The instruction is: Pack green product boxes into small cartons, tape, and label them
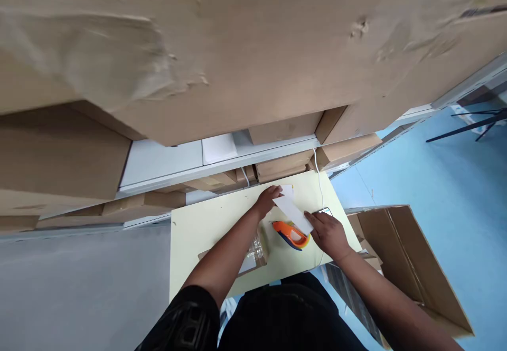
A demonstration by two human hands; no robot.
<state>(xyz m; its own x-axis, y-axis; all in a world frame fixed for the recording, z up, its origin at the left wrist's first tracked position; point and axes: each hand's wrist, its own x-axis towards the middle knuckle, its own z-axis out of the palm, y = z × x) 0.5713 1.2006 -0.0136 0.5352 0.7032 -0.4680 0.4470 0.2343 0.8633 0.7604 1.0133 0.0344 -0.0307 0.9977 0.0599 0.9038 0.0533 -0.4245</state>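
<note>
A white strip of paper (293,215) stretches between my two hands over the table. My left hand (266,203) is closed at its upper left end. At the lower right end, my right hand (327,232) pinches it between thumb and fingers. Just below the strip lies an orange tape dispenser (285,229) with blue and yellow parts, partly covered by the paper. A second white paper (288,190) with a yellow mark shows behind my left fingertips. Under my left forearm is a taped cardboard parcel (259,250), partly hidden. A phone (325,211) rests beyond my right hand.
The small pale yellow table (194,229) stands against a shelf (158,178) loaded with cardboard boxes. A large box (253,45) juts out above. A white cable (319,177) runs down to the phone. To the right, an open carton (412,256) sits by the table.
</note>
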